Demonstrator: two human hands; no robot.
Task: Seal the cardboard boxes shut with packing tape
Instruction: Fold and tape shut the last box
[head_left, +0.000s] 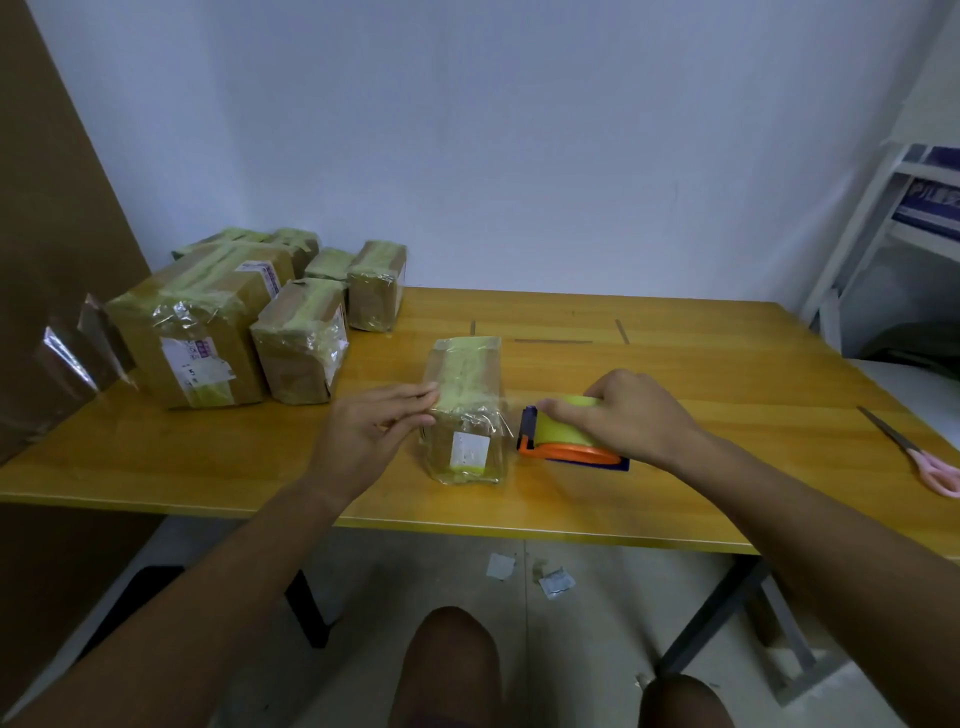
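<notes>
Your left hand (371, 423) pressed flat, fingers together, against the left side of the small box (464, 410) at the table's (727, 395) middle; your right hand (631, 415) gripped the tape dispenser (558, 441) just right of it; more taped boxes (234, 322) sat back left.

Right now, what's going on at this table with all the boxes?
A person is taping up a small cardboard box on the wooden table. The left hand presses against the box's left side, while the right hand grips a tape dispenser just to its right. The box already looks wrapped in tape. A pile of taped boxes sits at the far left, and pink-handled scissors lie near the right edge.
</notes>
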